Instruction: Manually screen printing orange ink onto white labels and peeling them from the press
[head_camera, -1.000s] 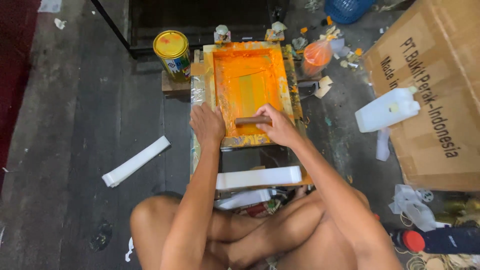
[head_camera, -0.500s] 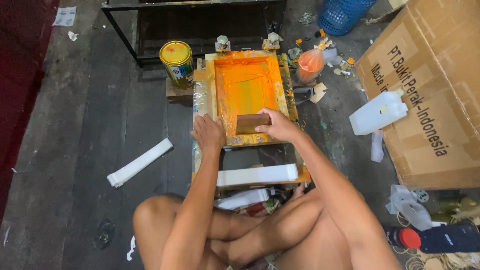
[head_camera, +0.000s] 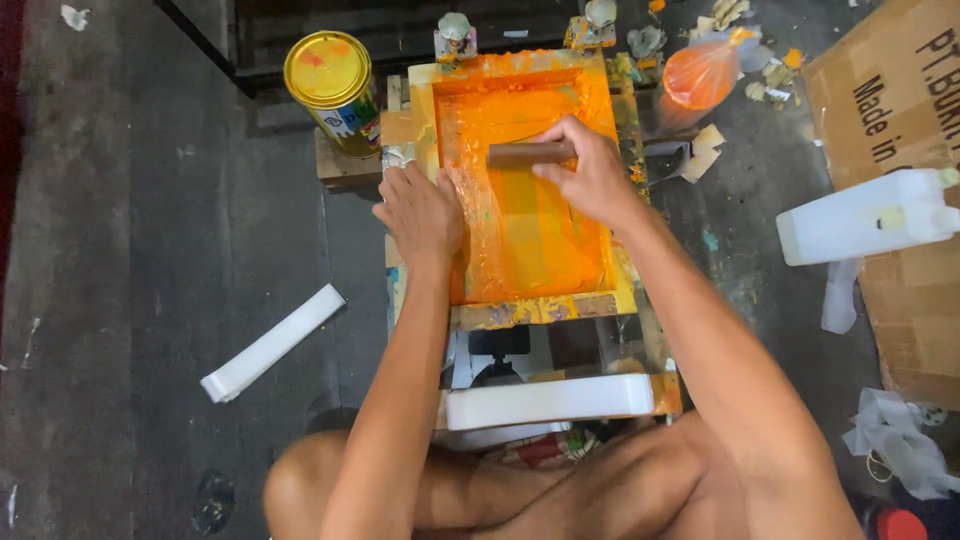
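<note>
A wooden screen-printing frame (head_camera: 540, 308) smeared with orange ink lies on a small stand in front of me. My right hand (head_camera: 590, 175) grips a brown wooden squeegee (head_camera: 515, 154), held across the upper part of the screen. My left hand (head_camera: 422, 210) presses flat on the frame's left edge, fingers spread. A white strip (head_camera: 548, 400) lies across the stand's near end, just above my knees.
A yellow-lidded paint tin (head_camera: 332, 82) stands at the frame's upper left. An orange plastic bag (head_camera: 700, 72) sits at upper right. A white jerrycan (head_camera: 868, 216) leans against a cardboard box (head_camera: 900, 110) on the right. Another white strip (head_camera: 272, 342) lies on the dark floor at left.
My right hand has pushed the squeegee away from me, from the near end of the screen to its upper part. The camera has moved closer. My left hand stays on the frame.
</note>
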